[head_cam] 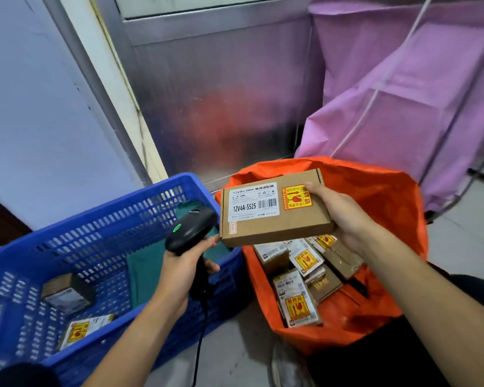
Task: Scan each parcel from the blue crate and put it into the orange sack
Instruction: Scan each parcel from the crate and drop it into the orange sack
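Observation:
My right hand (pixel 344 216) grips a flat brown cardboard parcel (pixel 274 222) by its right end, holding it above the open orange sack (pixel 397 208). Its white barcode label and orange sticker face up. My left hand (pixel 185 270) holds a black handheld scanner (pixel 190 229) by the grip, its head close to the parcel's left edge and a green light showing on top. The sack holds several labelled parcels (pixel 299 277). The blue crate (pixel 101 219) at the left holds two parcels (pixel 67 296) near its front corner.
A purple fabric cart (pixel 403 93) on a metal frame stands behind the sack at the right. A metal panel (pixel 215 107) rises behind crate and sack. The scanner's black cable (pixel 200 339) hangs down between crate and sack. Green cloth (pixel 148 272) lies inside the crate.

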`<state>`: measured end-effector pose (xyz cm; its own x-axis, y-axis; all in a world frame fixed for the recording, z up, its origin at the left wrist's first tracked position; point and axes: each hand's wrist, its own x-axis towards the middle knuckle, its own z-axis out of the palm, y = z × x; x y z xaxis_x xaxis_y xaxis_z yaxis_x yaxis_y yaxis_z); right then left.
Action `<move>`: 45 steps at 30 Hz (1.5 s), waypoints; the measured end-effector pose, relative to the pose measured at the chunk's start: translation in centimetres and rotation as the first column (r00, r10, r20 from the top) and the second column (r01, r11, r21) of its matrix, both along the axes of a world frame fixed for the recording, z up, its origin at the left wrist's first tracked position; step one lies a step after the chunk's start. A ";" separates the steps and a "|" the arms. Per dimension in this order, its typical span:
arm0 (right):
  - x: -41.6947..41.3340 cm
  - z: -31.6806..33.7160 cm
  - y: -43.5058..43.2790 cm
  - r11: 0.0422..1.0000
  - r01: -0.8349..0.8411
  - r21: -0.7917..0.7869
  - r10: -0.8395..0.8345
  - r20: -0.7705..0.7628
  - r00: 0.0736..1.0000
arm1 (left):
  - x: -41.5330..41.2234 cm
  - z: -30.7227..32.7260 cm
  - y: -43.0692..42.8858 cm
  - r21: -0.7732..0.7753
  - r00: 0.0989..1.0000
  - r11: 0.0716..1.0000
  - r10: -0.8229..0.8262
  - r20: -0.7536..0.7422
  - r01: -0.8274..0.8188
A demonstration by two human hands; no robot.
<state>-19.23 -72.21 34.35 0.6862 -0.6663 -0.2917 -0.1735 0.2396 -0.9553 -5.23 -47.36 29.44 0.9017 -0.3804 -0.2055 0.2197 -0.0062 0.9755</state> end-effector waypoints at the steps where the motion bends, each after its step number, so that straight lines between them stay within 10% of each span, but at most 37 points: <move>1: -0.1 -0.1 -0.5 1.000 0.005 0.000 -0.005 0.004 1.000 | 0.1 -0.3 -0.4 -0.003 1.000 1.000 -0.009 -0.009 0.009; 17: -1.6 -1.1 -6.8 0.984 0.165 -0.075 -0.168 -0.046 0.985 | 3.3 -6.0 -3.9 -0.016 0.951 0.991 -0.133 -0.280 0.133; 45: -1.5 -3.9 -10.4 0.886 0.413 -0.211 -0.427 -0.021 0.904 | 5.0 -6.9 -4.3 -0.007 0.969 0.972 -0.233 -0.084 0.233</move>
